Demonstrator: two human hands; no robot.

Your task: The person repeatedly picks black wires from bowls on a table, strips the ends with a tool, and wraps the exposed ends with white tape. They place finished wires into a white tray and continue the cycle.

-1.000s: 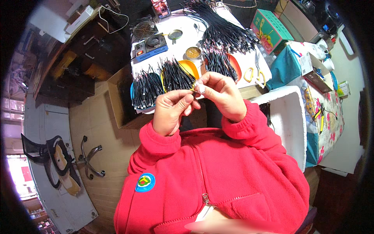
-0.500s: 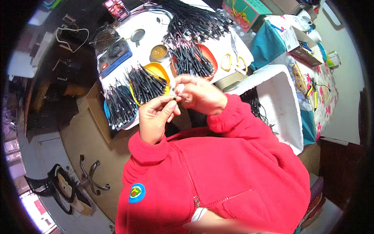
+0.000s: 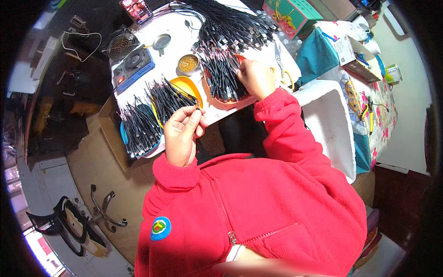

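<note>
My left hand (image 3: 182, 136) is in front of the table's near edge. Its thumb and fingers pinch a small thing too tiny to make out, close to the yellow bowl (image 3: 197, 94), which holds short black cables (image 3: 171, 99). Over the right side of an orange-red bowl (image 3: 226, 100), my right hand (image 3: 258, 79) has its fingers curled against the black cables (image 3: 221, 74) piled there. Its fingertips are partly hidden, so whether a cable is between them does not show. A blue bowl (image 3: 123, 134) with more cables (image 3: 138, 124) sits at the left.
Behind the bowls are a tin of amber granules (image 3: 188, 63), a small hot plate (image 3: 134, 68) and a round lid (image 3: 161, 42). Yellow-handled scissors (image 3: 278, 55) lie right of my right hand. Long cables (image 3: 230, 23) cover the far side. A white foam box (image 3: 330, 124) stands at the right.
My right hand has left my left hand and moved right and away, to the cables in the orange-red bowl. The left hand stays nearly in place, still pinching.
</note>
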